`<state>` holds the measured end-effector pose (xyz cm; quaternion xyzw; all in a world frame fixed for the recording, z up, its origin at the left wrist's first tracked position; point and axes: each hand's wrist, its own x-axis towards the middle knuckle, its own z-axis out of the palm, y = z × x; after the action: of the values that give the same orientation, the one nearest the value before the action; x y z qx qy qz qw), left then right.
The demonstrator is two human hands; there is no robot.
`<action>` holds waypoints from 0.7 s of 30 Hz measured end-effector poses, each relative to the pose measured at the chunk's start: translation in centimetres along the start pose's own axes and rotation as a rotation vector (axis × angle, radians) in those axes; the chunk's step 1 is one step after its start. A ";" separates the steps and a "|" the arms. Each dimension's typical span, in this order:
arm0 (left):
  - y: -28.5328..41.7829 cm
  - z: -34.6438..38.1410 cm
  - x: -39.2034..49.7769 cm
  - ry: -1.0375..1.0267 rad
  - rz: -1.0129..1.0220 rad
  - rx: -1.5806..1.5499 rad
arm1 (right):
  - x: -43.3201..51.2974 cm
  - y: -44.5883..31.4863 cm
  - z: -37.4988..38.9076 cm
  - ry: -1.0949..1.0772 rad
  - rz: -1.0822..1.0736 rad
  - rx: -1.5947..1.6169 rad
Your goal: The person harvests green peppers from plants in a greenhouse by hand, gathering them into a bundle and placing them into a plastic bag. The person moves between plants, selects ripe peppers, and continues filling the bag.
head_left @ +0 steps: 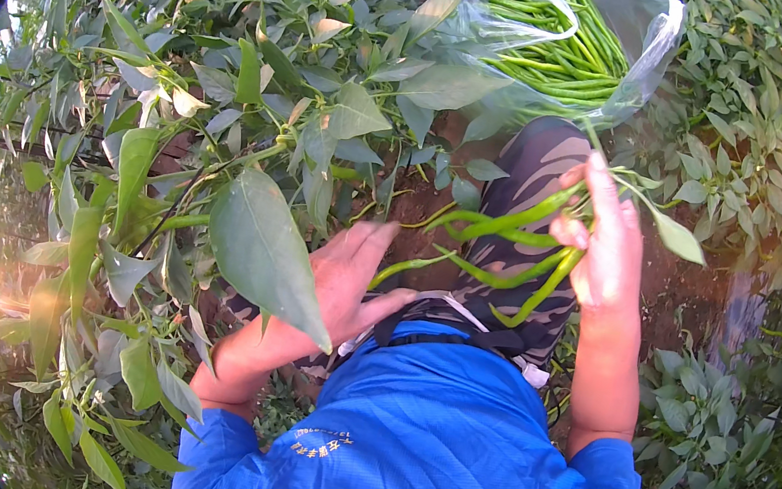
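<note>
Several long green chili peppers hang from my right hand, which is closed around their stem ends above my right knee. A sprig with a leaf sticks out on the far side of that hand. My left hand is beside the pepper plant, with the thumb spread from the fingers. A single green pepper shows in the gap between thumb and fingers; its near end is hidden by the hand. One large leaf covers part of my left wrist.
A clear plastic bag filled with green chili peppers stands beyond my knee. Dense pepper plants line the left and the right. Brown soil shows between the rows. Low sunlight glares at the left rim.
</note>
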<state>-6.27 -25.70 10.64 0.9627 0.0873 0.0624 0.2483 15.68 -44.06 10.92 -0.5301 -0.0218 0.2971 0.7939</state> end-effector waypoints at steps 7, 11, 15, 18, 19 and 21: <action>3.7 5.2 5.1 -0.285 -0.074 -1.080 | -1.4 2.7 3.1 -0.391 0.077 0.202; 4.0 6.2 4.0 -0.291 -0.154 -0.777 | 0.0 1.2 3.6 -0.184 0.051 0.080; 2.4 3.6 2.7 -0.383 -0.097 -0.593 | 2.0 -3.2 -0.7 0.050 -0.368 0.292; 2.9 1.4 2.9 -0.371 -0.169 -0.758 | 2.3 -3.6 -6.7 -0.046 -0.309 -0.095; 3.4 1.1 3.5 -0.256 -0.113 -0.804 | 2.4 -2.7 -8.5 -0.012 -0.229 -0.278; 4.7 1.0 5.5 -0.083 -0.041 -0.886 | 2.3 -1.0 -11.2 -0.138 0.074 -1.071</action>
<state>-0.07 -29.14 12.45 0.7630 0.0612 0.0500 0.6416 21.89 -52.50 6.22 -0.8402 -0.2037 0.3062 0.3985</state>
